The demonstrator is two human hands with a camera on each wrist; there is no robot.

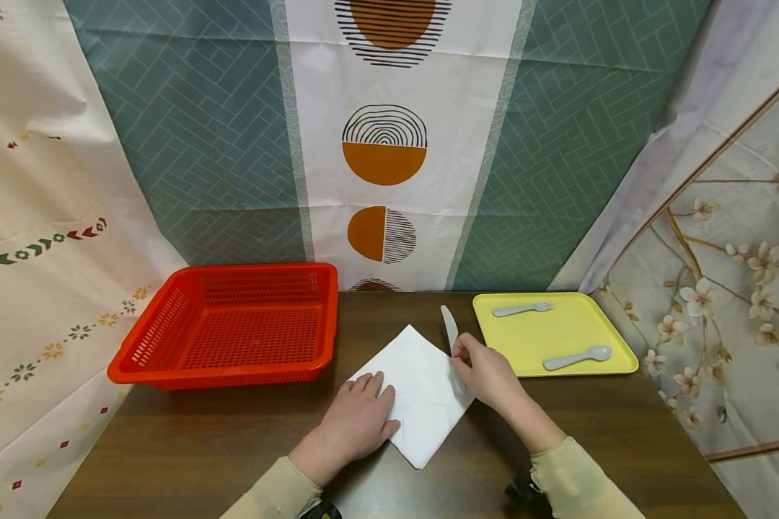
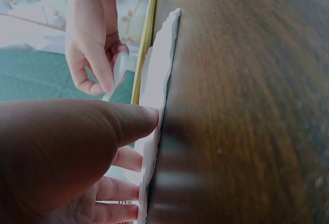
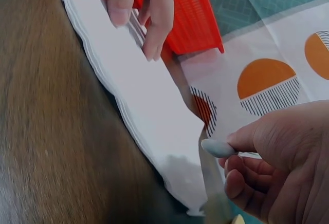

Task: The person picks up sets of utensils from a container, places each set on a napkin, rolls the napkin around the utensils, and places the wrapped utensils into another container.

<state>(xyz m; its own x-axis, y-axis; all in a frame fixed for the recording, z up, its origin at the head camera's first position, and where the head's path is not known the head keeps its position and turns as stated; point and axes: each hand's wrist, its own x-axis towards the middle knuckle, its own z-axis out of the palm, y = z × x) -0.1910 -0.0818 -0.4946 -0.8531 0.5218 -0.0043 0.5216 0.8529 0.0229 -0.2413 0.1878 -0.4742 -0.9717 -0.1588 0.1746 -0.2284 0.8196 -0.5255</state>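
Observation:
A stack of white paper napkins [image 1: 422, 400] lies turned cornerwise on the table, its layered edge showing in the right wrist view. My left hand [image 1: 361, 414] rests on its left side with the fingers spread over the top and the thumb near the front edge. Over the right side, my right hand [image 1: 490, 371] pinches a pale grey plastic knife [image 1: 449, 323] between thumb and fingers. The knife's blade points away from me, and its handle end [image 3: 218, 148] pokes out beside the thumb, above the napkins.
A red plastic basket [image 1: 327, 339] stands at the back left. At the back right, a yellow tray [image 1: 526, 342] carries a grey fork [image 1: 522, 309] and a grey spoon [image 1: 578, 357]. Patterned cloth [image 1: 389, 238] hangs behind the wooden table [image 1: 234, 447] and at both sides.

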